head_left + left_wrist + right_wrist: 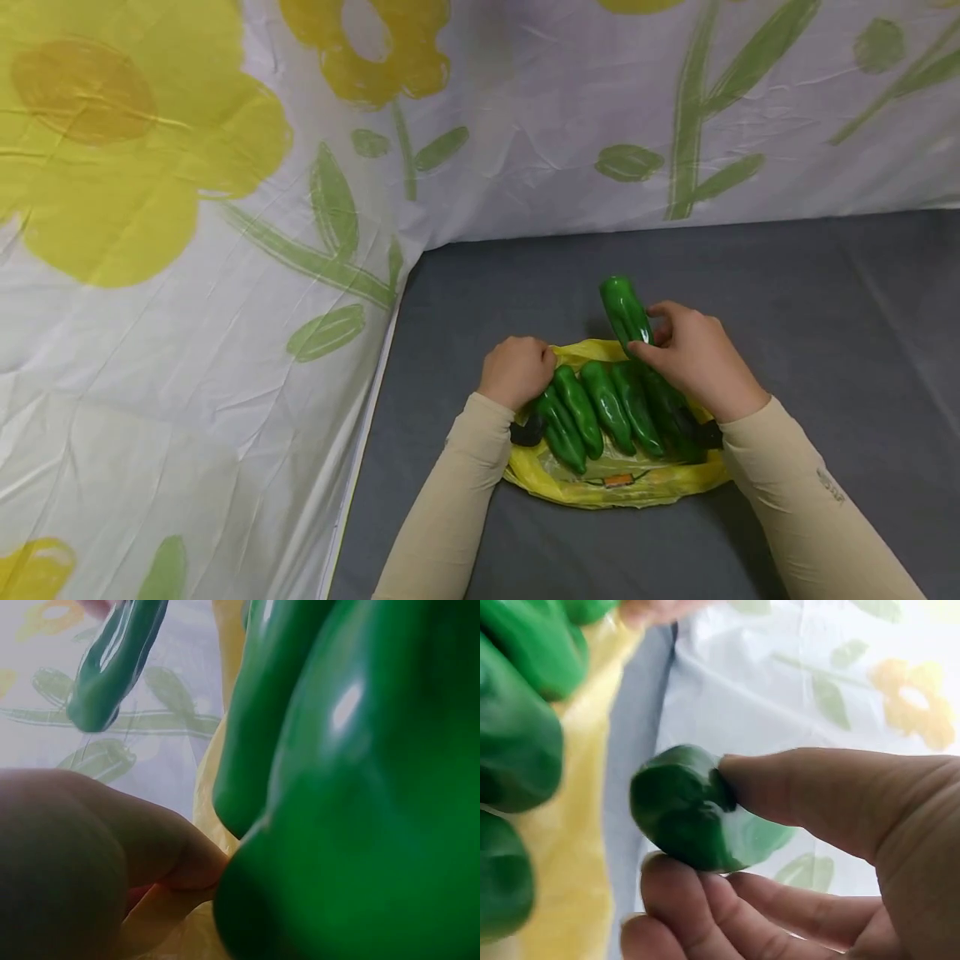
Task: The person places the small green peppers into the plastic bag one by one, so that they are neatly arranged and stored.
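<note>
Several glossy green peppers [600,408] lie side by side on a yellow plastic bag [600,487] on the grey table. My right hand [693,354] pinches one more green pepper [624,312] between thumb and fingers and holds it tilted above the bag's far edge; the right wrist view shows its end [697,810] in my fingertips. My left hand [516,371] is curled at the bag's left edge, and its fingers pinch the yellow plastic [169,911] right beside the nearest pepper [360,825].
The grey table surface [750,267] stretches behind and to the right of the bag. A white cloth with yellow flowers and green leaves [187,250] hangs behind and along the left side, down to the table's left edge.
</note>
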Motion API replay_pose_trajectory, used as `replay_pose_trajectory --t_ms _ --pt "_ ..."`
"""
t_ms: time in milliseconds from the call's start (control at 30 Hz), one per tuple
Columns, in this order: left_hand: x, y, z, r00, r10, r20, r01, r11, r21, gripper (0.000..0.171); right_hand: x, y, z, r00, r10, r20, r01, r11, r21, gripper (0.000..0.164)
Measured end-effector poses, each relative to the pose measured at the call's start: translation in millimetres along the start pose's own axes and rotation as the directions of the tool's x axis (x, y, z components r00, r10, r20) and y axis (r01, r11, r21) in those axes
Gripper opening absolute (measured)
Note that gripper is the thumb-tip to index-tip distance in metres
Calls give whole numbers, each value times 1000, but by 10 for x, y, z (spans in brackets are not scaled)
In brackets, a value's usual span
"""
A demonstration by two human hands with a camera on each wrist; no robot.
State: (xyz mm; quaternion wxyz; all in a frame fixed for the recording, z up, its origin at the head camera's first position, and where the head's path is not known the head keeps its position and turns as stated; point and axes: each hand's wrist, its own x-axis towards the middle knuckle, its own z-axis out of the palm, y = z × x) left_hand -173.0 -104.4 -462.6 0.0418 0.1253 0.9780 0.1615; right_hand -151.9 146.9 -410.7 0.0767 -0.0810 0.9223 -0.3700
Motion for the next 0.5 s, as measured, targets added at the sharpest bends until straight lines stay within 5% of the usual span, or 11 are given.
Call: replay_pose_trajectory --t_ms 267,500 --pt "54 -8 -21 1000 24 -18 -24 1000 -6 54 -336 101 73 999 11 32 -10 999 -37 63" --pt "85 -96 -76 1000 5 19 -3 997 -73 51 -421 153 137 998 12 56 -9 999 -53 66"
